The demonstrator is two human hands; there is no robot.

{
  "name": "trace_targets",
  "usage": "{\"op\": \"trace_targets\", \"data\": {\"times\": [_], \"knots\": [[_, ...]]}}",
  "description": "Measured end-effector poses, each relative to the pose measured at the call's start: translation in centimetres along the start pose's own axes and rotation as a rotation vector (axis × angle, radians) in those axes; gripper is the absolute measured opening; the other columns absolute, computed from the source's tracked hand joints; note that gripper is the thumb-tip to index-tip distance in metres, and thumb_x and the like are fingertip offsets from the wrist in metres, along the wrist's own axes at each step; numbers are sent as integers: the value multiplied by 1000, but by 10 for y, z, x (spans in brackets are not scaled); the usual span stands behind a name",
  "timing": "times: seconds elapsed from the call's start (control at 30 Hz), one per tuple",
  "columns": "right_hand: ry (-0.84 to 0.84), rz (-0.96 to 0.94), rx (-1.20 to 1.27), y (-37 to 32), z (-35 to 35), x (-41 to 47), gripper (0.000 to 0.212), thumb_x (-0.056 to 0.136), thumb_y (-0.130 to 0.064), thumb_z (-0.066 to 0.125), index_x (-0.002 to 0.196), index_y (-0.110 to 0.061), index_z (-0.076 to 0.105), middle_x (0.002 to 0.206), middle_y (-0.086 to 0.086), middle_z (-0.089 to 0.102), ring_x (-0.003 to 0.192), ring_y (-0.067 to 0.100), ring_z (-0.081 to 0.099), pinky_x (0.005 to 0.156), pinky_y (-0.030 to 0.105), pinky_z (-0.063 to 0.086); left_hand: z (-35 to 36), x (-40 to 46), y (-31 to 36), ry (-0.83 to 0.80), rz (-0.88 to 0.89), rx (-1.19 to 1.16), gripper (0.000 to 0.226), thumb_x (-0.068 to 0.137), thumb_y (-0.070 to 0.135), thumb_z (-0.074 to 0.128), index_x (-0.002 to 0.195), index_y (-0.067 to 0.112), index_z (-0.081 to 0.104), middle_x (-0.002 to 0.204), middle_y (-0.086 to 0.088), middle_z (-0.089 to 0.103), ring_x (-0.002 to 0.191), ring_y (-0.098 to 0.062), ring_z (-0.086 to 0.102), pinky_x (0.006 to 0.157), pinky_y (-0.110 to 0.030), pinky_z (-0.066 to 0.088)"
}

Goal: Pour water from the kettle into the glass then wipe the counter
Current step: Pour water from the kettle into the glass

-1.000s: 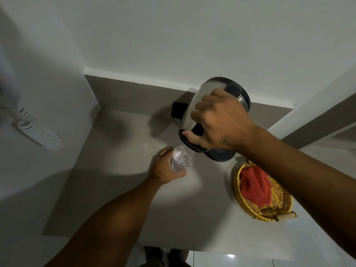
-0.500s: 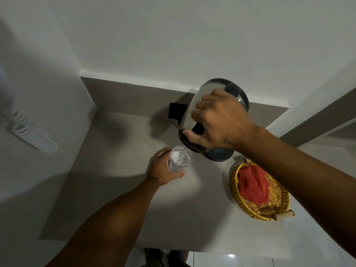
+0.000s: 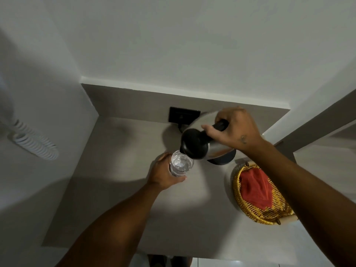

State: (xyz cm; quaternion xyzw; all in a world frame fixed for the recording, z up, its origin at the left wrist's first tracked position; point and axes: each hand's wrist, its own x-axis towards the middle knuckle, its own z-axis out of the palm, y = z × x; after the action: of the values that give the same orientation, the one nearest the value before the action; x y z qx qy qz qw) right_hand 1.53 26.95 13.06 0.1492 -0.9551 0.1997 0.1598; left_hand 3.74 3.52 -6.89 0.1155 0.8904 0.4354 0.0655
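A steel kettle with a black lid is tipped to the left, its spout right over the rim of a clear glass. My right hand grips the kettle's black handle. My left hand is wrapped around the glass, which stands on the grey counter and holds some water. A red cloth lies in a wicker basket to the right of the glass.
The kettle's black base sits on the counter under the kettle. A black wall socket is on the backsplash behind. White walls close the counter at the back and left, where a coiled white cord hangs.
The kettle has tilted from nearly upright down to the left, so its lid now faces me and its spout meets the glass. My left hand still holds the glass in place.
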Motion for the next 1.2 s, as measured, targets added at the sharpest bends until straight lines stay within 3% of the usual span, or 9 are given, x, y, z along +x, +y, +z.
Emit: {"op": "trace_targets", "data": {"times": [0.17, 0.23, 0.4, 0.47, 0.6, 0.8, 0.97, 1.1, 1.2], "knots": [[162, 397, 286, 44, 3, -24, 39, 85, -46, 69, 67, -11, 68, 58, 8, 62, 55, 22, 59, 52, 35, 50, 0, 1, -1, -5, -7, -7, 95, 48, 45, 103, 132, 21, 65, 135, 1, 67, 128, -19, 61, 110, -38, 50], [228, 582, 410, 62, 7, -34, 36, 88, -41, 70, 71, -9, 68, 67, 15, 66, 64, 30, 66, 58, 46, 59, 1, 2, -1, 0, 5, 4, 97, 46, 47, 102, 132, 25, 64, 136, 3, 67, 128, -18, 62, 111, -37, 50], [379, 853, 689, 93, 23, -55, 37, 92, -36, 70, 76, -3, 68, 85, 25, 67, 76, 40, 71, 57, 53, 61, 2, 4, -2, 13, 28, 0, 93, 44, 52, 98, 127, 35, 62, 130, 13, 68, 120, -10, 64, 105, -33, 54], [403, 903, 700, 100, 29, -60, 38, 92, -37, 69, 78, -2, 69, 84, 24, 67, 75, 36, 71, 60, 46, 61, 2, 4, -3, 7, 24, 1, 93, 44, 53, 98, 128, 34, 63, 129, 13, 69, 119, -10, 64, 104, -34, 54], [494, 958, 723, 112, 33, -65, 34, 92, -35, 67, 63, -18, 66, 56, -4, 55, 48, 2, 54, 48, 19, 47, 4, 6, -5, 3, 32, -2, 95, 43, 54, 98, 128, 33, 63, 129, 13, 69, 119, -10, 65, 105, -35, 54], [524, 1033, 736, 129, 35, -74, 41, 92, -38, 66, 58, -18, 60, 59, 3, 48, 53, 9, 48, 56, 25, 44, 6, 7, -9, 11, 45, -8, 94, 43, 51, 99, 128, 31, 64, 129, 11, 69, 120, -12, 65, 105, -37, 54], [453, 979, 723, 127, 27, -77, 42, 93, -49, 63, 66, -17, 64, 61, -1, 52, 52, -2, 52, 54, 15, 45, 6, 7, -8, 17, 48, -17, 93, 44, 49, 99, 128, 29, 65, 129, 10, 69, 120, -13, 65, 105, -38, 54], [458, 1013, 638, 120, 27, -105, 45, 95, -66, 43, 90, -28, 66, 86, -1, 62, 83, 6, 59, 72, 27, 49, 4, 5, -16, -77, 95, 69, 105, 52, 56, 96, 143, 26, 52, 145, 5, 59, 136, -17, 54, 115, -44, 45], [357, 1033, 340, 119, 47, -157, 48, 97, -63, 42, 113, -22, 61, 113, 9, 61, 106, 24, 58, 83, 39, 48, 3, -2, -37, -144, 104, 527, 120, 73, 90, 54, 162, 17, 23, 170, -4, 28, 160, -23, 18, 131, -47, 16]]}}
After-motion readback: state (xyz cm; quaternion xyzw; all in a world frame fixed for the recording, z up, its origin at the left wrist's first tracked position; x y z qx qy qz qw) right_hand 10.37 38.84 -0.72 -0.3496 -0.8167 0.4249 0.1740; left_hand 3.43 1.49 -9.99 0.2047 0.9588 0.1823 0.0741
